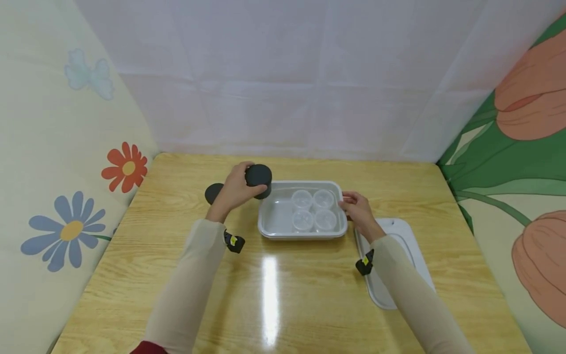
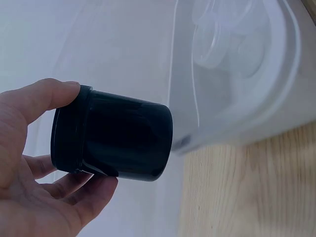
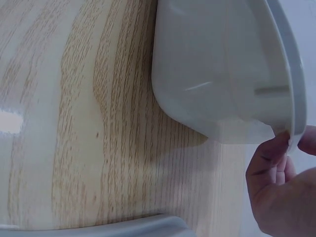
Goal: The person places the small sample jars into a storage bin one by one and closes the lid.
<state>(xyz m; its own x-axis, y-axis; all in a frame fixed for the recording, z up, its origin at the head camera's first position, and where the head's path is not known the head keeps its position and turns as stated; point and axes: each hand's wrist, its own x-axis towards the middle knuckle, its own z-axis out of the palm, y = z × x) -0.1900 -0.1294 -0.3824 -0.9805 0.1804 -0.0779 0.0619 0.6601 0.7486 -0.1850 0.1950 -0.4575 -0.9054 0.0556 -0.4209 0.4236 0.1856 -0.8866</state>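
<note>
Gripping a black jar (image 1: 259,177) by its wide upper end, the left hand (image 1: 236,188) wraps thumb and fingers around it and holds it by the far left corner of a white tub (image 1: 275,216); whether the two touch is hard to tell. Across the tub, the right hand (image 1: 357,211) pinches the rim at the right end between thumb and fingers. Inside, four clear containers (image 1: 302,220) stand two by two in the tub's right half. Another black round object (image 1: 213,192) sits on the tabletop (image 1: 318,295) left of the tub, partly hidden behind the left hand. Right of the tub lies a pale flat lid (image 1: 379,285), partly covered by the right forearm. A pale cloth (image 1: 265,113) hangs behind, with flower-printed panels (image 1: 75,162) on both sides.
</note>
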